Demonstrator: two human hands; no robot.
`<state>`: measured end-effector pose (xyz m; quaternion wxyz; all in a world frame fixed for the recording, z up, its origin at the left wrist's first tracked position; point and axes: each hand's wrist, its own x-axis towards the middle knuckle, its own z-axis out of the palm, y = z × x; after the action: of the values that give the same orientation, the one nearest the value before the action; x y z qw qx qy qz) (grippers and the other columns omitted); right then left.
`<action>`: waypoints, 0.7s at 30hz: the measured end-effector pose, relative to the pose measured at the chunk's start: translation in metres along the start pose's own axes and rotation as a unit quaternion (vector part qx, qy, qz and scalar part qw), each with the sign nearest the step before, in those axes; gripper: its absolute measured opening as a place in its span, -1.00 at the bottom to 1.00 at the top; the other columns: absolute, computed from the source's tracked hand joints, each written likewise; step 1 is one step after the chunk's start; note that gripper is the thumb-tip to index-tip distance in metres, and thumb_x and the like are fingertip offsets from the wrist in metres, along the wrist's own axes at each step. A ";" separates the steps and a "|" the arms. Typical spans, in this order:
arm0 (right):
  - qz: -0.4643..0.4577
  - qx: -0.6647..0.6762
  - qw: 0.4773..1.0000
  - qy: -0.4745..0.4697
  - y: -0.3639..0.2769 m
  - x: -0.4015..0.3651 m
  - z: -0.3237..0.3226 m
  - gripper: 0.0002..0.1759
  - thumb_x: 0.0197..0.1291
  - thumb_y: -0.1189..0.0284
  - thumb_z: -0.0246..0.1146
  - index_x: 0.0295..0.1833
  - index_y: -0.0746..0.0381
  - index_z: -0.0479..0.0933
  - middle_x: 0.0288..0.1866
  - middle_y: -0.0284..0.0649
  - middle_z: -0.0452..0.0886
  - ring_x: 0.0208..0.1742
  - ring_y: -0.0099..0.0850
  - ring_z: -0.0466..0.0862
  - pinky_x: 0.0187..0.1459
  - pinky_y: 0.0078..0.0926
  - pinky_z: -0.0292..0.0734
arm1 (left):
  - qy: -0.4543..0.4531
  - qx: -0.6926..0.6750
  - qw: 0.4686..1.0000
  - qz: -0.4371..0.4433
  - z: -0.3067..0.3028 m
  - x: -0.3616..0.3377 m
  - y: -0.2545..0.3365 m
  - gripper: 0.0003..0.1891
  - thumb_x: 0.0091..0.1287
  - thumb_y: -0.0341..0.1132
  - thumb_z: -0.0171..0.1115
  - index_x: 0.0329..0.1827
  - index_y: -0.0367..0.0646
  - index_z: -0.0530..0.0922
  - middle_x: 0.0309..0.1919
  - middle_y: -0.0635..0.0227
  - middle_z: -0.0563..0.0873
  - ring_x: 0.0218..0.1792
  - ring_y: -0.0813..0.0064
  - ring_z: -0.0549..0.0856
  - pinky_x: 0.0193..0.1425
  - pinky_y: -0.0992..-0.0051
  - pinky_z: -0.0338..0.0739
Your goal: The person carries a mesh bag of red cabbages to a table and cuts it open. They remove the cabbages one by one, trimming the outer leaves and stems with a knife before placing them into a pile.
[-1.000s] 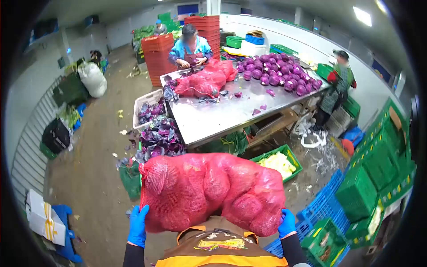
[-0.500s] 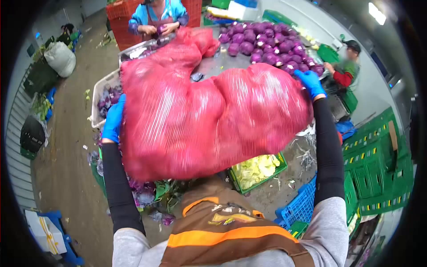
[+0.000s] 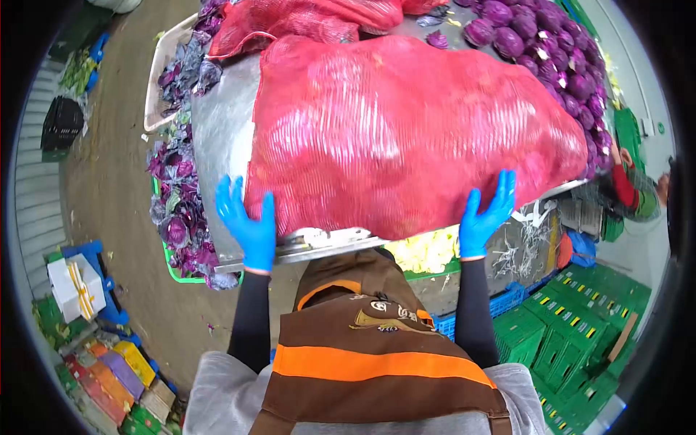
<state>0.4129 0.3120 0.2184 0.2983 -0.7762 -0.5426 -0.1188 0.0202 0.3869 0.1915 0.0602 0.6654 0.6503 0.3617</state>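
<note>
A large red mesh sack (image 3: 391,138), bulging with rounded contents, lies on the metal table (image 3: 225,130) and covers much of its front. At its lower left corner, my blue-gloved left hand (image 3: 250,226) is open with the fingers spread. My right hand (image 3: 489,221), gloved in blue too, stands open against the sack's near right side, fingers pointing up. Neither hand grips the mesh. Behind lies another red mesh sack (image 3: 304,25). Peeled purple cabbages (image 3: 558,54) are heaped at the table's right.
Outer cabbage leaves (image 3: 177,225) fill a green crate left of the table, and a pale crate (image 3: 156,98) stands beyond. Yellow-green leaves (image 3: 428,251) lie in a crate under the front edge. Green crates (image 3: 573,312) are stacked at right, near a co-worker's red sleeve (image 3: 625,185).
The sack, held up between my hands before, has come down onto the table. Both hands have let go, opened and moved to its near side. The view has tipped downward.
</note>
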 end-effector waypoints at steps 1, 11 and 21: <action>-0.003 0.011 1.000 -0.022 -0.008 -0.007 0.014 -0.26 0.26 0.16 0.19 0.47 0.28 0.21 0.50 0.12 0.16 0.51 0.05 0.15 0.43 0.04 -0.02 | -0.018 0.040 0.999 0.019 0.002 -0.014 0.001 -0.38 0.24 -0.17 0.35 0.31 -0.28 0.41 0.31 0.05 0.45 0.34 0.05 0.39 0.43 0.14 0.19; -0.035 -0.009 0.999 -0.015 -0.039 0.037 0.099 -0.31 0.44 0.13 -0.06 0.52 0.29 0.05 0.57 0.19 -0.06 0.55 0.18 0.00 0.47 0.14 -0.11 | 0.009 -0.053 0.996 -0.064 0.067 -0.026 -0.029 -0.30 0.27 0.05 0.19 0.34 -0.29 0.38 0.27 -0.02 0.49 0.27 -0.02 0.45 0.38 0.07 0.24; -0.041 -0.009 0.999 0.034 -0.060 0.103 0.144 -0.35 0.36 0.23 0.11 0.41 0.42 0.22 0.47 0.26 0.15 0.48 0.16 0.17 0.44 0.04 0.02 | 0.063 -0.068 0.995 0.029 0.122 0.070 -0.049 -0.45 0.15 -0.23 0.36 0.23 -0.20 0.51 0.13 0.10 0.61 0.15 0.10 0.54 0.28 0.21 0.35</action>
<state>0.3778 0.4906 0.1760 0.3043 -0.7517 -0.5622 -0.1624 0.0406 0.5049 0.1037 0.0535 0.6539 0.6073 0.4480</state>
